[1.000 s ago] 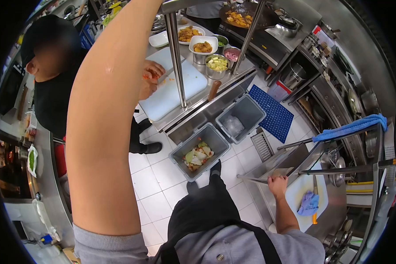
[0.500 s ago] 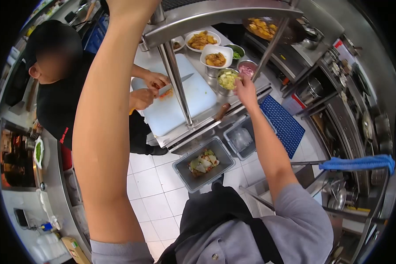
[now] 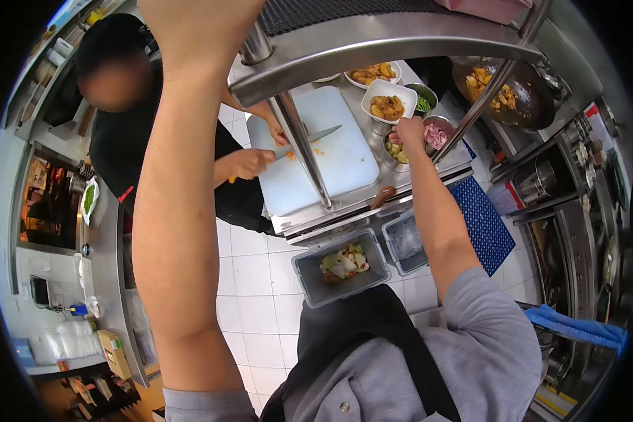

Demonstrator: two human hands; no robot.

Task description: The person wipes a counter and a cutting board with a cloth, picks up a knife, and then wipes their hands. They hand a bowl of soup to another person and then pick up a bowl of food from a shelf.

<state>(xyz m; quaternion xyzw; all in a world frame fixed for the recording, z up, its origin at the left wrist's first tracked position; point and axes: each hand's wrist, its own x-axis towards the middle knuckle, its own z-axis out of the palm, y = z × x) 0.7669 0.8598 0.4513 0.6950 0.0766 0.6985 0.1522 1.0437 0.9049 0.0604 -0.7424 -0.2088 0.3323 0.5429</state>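
White cutting board (image 3: pixel 344 158), w/ orange bits seen on it. Blue, dotted-grid floor mat (image 3: pixel 484 224). Grey bin (image 3: pixel 341 271) is filled w/ green & white scraps. White bowl (image 3: pixel 388 105): yellow-brown food. Pink pieces are seen in steel bowl (image 3: pixel 437 133). Blue cloth (image 3: pixel 577 327); white tiled floor (image 3: pixel 250 267).

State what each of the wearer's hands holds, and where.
Right hand grips the steel bowl's rim. Left hand is raised out of view; cannot tell.

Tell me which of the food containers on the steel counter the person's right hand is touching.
The right hand is on the round steel pot of pale green pieces, between the white bowl of fried pieces and the steel pot of pink pieces.
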